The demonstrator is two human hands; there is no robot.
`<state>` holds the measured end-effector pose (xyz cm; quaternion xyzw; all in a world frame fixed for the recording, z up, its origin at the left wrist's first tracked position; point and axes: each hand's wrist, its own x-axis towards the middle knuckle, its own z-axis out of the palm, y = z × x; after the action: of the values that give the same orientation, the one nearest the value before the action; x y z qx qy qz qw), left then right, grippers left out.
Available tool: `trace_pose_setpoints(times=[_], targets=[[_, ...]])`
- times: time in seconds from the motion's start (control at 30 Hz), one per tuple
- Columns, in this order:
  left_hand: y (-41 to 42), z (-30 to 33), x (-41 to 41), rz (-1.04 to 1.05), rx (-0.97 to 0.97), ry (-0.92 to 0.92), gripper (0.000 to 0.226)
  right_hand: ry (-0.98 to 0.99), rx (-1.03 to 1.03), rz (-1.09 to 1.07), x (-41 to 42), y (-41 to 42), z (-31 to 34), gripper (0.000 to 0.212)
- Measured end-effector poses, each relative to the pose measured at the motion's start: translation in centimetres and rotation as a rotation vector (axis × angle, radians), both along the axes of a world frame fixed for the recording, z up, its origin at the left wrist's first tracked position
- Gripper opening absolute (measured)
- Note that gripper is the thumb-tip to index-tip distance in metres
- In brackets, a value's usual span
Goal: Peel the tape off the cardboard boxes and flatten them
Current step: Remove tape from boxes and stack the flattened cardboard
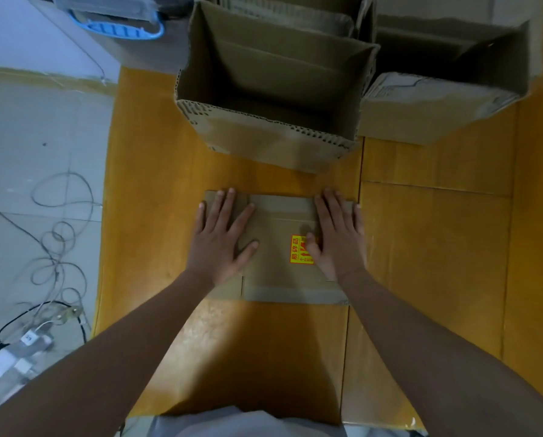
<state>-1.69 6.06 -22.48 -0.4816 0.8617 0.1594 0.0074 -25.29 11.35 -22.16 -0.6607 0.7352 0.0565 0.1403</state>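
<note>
Here, left hand: the left hand (221, 238) lies palm down on the flattened box (278, 247), fingers straight and spread, thumb pointing toward the middle; nothing is grasped, it presses flat.
Right hand: the right hand (338, 236) lies palm down on the right part of the same box, fingers straight and close together, thumb reaching inward; released, pressing, not gripping.
Sticker: a yellow and red sticker (298, 250) sits on the box's top face; the right thumb covers its right edge.
Flattened box: it lies flat on the yellow sheet (434, 247), between the person and the open box; a strip of tape (281, 201) runs along its far edge between the two hands, and another band shows along the near edge.
Open box: an open box (273, 99) stands upright just beyond the flattened one, apart from it, its corrugated rim facing the camera, interior in shadow.
Other boxes: further boxes (434, 99) stand to the right and behind, touching or nearly touching the open one; cannot tell which.
Floor, left: grey floor with loose cables (55, 234) and a blue plastic basket (118, 26) at the far edge.
</note>
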Motion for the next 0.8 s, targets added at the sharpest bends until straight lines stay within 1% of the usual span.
trace_pose_setpoints(times=[0.1, 0.27, 0.37, 0.47, 0.57, 0.63, 0.7, 0.8], targets=[[0.0, -0.3, 0.0, -0.006, 0.008, -0.088, 0.073, 0.016, 0.006, 0.012, 0.0, 0.0, -0.2, 0.071], [0.0, -0.9, 0.2, -0.018, -0.021, -0.098, 0.074, 0.037, -0.040, 0.004, 0.2, 0.2, -0.8, 0.070], [-0.1, -0.7, -0.2, -0.023, -0.016, -0.246, 0.077, 0.091, -0.027, -0.012, 0.3, 0.2, -0.7, 0.069], [-0.4, -0.2, -0.3, -0.029, 0.022, -0.312, 0.076, 0.148, 0.032, -0.104, 0.9, 0.6, 0.0, 0.065], [-0.1, 1.5, 0.2, -0.042, 0.066, -0.284, 0.077, 0.111, 0.086, -0.258, 1.9, 1.6, 1.1, 0.065], [1.0, 2.6, 1.4, 0.014, 0.064, -0.204, 0.076, 0.048, 0.049, -0.290, 2.3, 3.0, 2.0, 0.065], [2.8, 3.5, 2.4, 0.086, 0.109, -0.131, 0.076, -0.014, 0.015, -0.316, 2.4, 4.4, 3.0, 0.064], [5.0, 4.2, 3.2, 0.212, 0.194, -0.083, 0.075, -0.125, 0.019, -0.381, 2.4, 5.7, 4.1, 0.066]])
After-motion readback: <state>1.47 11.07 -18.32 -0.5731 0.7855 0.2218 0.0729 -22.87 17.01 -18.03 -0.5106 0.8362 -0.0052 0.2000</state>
